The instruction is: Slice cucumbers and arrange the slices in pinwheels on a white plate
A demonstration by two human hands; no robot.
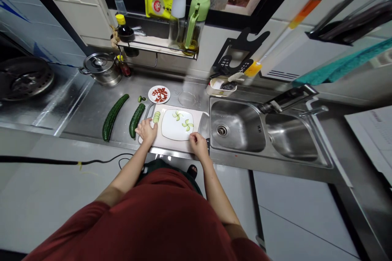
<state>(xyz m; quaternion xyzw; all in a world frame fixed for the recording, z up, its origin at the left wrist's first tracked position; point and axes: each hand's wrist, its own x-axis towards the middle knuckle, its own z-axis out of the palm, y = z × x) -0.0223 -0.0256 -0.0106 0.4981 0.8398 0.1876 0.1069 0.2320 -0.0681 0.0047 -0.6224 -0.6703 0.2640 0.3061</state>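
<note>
my green slices (190,124) sit on the white plate (176,131); if i bump its rim, they could slide out of shape. the stack (157,117) left of the plate could tip if i nudge it. my left hand (147,131) is beside that stack, palm down, fingers a bit apart. my right hand (198,143) curls by the plate's near right corner, fingertips bunched; i can't tell if they pinch anything.

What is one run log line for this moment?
left hand: near cucumber slices | right hand: at square plate edge, grip unclear | square plate: on cutting board, bears cucumber pieces
</note>
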